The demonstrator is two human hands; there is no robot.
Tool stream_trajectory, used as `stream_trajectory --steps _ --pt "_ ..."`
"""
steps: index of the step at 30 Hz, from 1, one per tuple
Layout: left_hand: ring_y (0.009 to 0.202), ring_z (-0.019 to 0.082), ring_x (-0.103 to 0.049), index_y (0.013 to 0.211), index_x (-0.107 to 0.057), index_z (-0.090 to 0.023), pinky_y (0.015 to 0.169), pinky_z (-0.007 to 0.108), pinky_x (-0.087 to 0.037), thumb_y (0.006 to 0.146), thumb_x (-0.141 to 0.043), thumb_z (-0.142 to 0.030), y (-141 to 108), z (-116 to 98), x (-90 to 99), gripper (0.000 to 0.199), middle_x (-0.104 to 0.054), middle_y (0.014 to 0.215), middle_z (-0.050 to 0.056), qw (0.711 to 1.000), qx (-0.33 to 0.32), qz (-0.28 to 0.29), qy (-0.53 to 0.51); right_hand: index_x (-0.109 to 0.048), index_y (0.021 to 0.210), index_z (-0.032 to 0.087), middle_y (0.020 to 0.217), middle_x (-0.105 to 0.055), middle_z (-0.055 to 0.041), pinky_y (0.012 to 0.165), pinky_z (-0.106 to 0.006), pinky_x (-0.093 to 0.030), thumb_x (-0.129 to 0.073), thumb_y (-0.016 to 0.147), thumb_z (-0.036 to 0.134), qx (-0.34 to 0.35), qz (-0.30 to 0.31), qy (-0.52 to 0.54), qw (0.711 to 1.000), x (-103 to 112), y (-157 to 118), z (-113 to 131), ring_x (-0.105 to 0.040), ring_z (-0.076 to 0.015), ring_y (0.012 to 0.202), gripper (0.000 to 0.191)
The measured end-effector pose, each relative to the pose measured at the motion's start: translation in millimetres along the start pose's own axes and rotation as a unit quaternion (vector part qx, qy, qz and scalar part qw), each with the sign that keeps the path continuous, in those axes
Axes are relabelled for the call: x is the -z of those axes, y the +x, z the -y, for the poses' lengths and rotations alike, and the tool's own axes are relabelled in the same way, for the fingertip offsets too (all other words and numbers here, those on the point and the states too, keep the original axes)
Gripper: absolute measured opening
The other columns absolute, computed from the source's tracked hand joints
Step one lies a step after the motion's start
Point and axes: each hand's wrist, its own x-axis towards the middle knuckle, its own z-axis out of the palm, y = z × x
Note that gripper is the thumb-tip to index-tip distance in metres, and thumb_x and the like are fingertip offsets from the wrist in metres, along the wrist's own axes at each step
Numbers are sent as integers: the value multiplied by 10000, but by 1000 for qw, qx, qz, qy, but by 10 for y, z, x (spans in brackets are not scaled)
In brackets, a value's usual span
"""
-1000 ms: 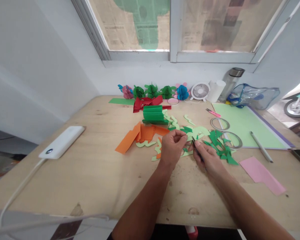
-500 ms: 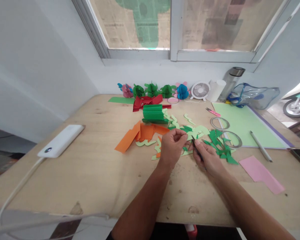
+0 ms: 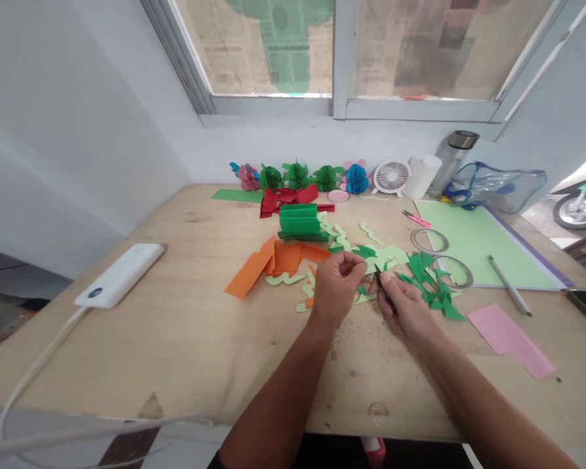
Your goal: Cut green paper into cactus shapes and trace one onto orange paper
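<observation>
My left hand is closed in a pinch over the paper scraps; what its fingertips hold, if anything, is too small to make out. Close by on the right, my right hand is closed round a slim dark pointed tool, its tip directed up-left at the left fingertips. Beneath and beyond both hands lie pale green wavy paper cuttings. Dark green paper scraps are spread beside the right hand. Folded orange paper rests left of the left hand, and pleated green paper stands behind it.
Paper honeycomb figures line the wall beside a small white fan. Red paper lies before them. To the right are tape rolls, pink-handled scissors, a grey pen and pink paper. A white power bank sits left.
</observation>
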Motion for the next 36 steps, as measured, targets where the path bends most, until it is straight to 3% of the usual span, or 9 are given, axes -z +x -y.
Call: stream_trajectory --steps 36 --pt "570 134 -638 658 -627 -153 596 258 -552 652 -691 -213 14 -8 17 88 -633 591 -4 1000 16 6 -7 -554 666 183 349 -309 96 358 -223 -122 -538 763 661 12 -1 -24 1000 11 23 -4 -197 -62 326 488"
